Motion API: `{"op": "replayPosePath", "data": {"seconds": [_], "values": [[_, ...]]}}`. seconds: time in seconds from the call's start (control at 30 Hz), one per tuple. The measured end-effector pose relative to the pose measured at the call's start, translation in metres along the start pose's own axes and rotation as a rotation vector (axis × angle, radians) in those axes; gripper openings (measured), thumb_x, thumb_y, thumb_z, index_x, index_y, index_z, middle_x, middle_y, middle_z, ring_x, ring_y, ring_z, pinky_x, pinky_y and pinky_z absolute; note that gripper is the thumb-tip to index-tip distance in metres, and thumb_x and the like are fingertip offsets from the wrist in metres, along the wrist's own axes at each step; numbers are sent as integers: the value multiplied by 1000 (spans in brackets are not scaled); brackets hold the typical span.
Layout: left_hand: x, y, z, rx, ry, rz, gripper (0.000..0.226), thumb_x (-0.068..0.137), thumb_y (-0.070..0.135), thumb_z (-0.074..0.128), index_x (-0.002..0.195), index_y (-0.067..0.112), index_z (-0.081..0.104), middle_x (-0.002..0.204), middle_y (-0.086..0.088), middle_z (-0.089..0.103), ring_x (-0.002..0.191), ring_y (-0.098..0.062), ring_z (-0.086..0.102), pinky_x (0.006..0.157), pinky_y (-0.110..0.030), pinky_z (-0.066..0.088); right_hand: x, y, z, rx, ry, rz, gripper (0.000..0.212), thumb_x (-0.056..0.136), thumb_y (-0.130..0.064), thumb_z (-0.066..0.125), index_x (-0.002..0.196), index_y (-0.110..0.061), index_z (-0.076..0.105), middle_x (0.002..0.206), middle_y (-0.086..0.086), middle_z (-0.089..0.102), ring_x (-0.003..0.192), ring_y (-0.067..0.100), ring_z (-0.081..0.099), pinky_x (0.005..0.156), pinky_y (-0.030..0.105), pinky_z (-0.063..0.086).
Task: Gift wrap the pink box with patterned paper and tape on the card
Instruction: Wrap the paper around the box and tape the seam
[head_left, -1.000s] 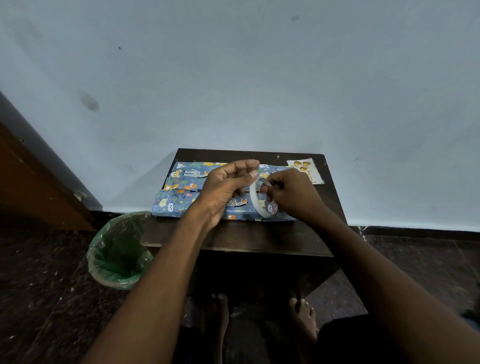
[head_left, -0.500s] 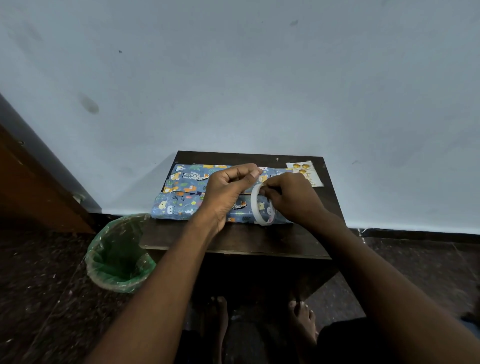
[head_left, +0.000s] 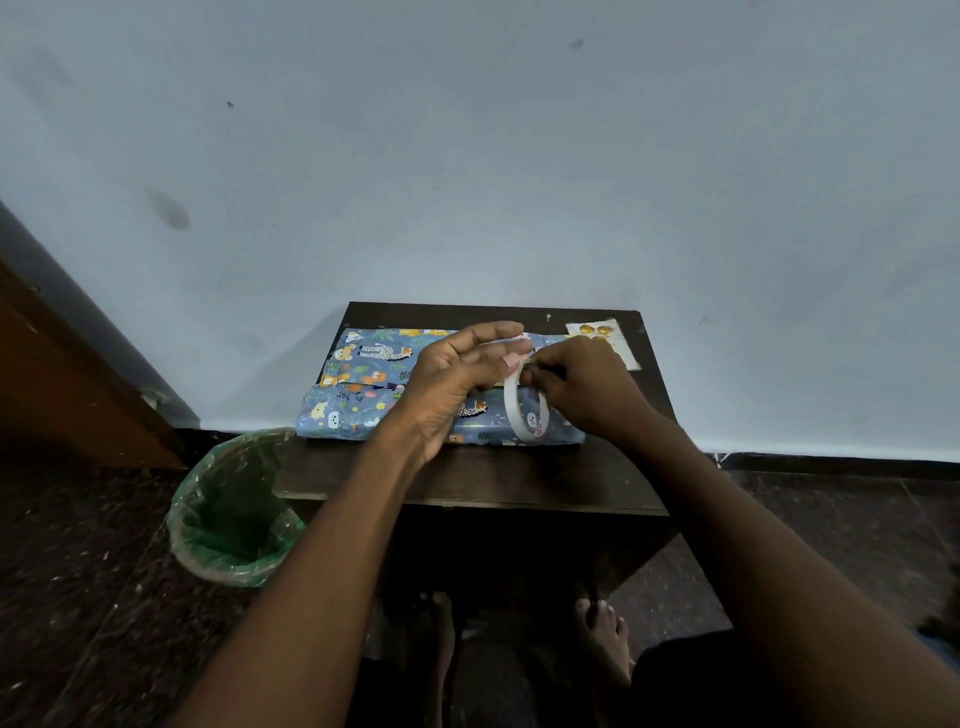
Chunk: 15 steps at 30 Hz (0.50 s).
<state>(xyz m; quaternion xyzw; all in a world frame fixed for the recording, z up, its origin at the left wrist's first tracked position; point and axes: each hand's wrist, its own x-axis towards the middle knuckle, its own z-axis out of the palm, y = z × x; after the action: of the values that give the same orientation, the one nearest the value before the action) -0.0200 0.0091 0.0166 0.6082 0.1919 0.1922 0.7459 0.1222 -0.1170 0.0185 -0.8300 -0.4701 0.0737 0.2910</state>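
Left hand (head_left: 457, 379) has lifted slightly; right hand (head_left: 582, 389) still grips tape roll (head_left: 514, 410).

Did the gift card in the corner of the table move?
No. The gift card lies at the table's far right corner, just as before, while the right hand holds the tape roll.

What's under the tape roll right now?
The tape roll, held by both the right hand and left hand, is over the wrapped box, on the table. Animal-print paper shows through its ring. The box's covering hides any pink.
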Motion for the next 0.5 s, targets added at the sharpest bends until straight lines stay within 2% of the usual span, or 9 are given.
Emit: {"op": "replayPosePath", "data": {"seconds": [0.1, 0.17, 0.27, 0.37, 0.43, 0.5], "values": [[-1, 0, -1, 17, -33, -29, 34, 95, 10, 76, 128, 18, 73, 119, -7, 80, 116, -15, 74, 104, -30, 51, 0, 2, -2, 16, -22, 4, 47, 97, -17, 67, 55, -31, 50, 51, -9, 48, 53, 6, 46, 56, 32, 30], [-1, 1, 0, 22, -25, -34, 32, 94, 12, 78, 125, 20, 75, 118, -7, 80, 119, -19, 73, 111, -38, 46, -2, 3, -3, 38, -39, 4, 44, 97, -16, 67, 57, -28, 52, 53, -8, 49, 53, 7, 45, 56, 32, 30], [-1, 2, 6, 4, 15, -18, 31, 92, 10, 79, 122, 17, 76, 112, -9, 82, 111, -17, 76, 102, -30, 54, -4, 3, -4, 84, -56, 2, 39, 97, -15, 68, 60, -23, 59, 56, -1, 54, 54, 12, 47, 57, 33, 33], [-2, 3, 17, 13, 51, 20, 31, 90, 6, 80, 121, 11, 77, 106, -12, 82, 104, -17, 78, 87, -21, 57, -8, 6, -7, 98, -49, 22, 22, 95, -16, 70, 75, -7, 73, 68, 9, 67, 66, 24, 61, 65, 39, 45], [-2, 2, 25, 33, 60, 41, 30, 90, 5, 80, 119, 10, 78, 103, -14, 82, 101, -17, 79, 84, -18, 57, -13, 7, -15, 99, -67, 34, 14, 92, -16, 74, 79, -10, 75, 73, 8, 71, 71, 25, 64, 70, 39, 50], [-2, 0, 32, 55, 69, 65, 29, 90, 3, 80, 118, 9, 78, 101, -14, 82, 98, -17, 79, 83, -17, 57, -19, 9, -27, 119, -101, 70, 15, 84, -9, 80, 76, -19, 72, 76, 3, 72, 67, 15, 61, 67, 27, 48]]}}
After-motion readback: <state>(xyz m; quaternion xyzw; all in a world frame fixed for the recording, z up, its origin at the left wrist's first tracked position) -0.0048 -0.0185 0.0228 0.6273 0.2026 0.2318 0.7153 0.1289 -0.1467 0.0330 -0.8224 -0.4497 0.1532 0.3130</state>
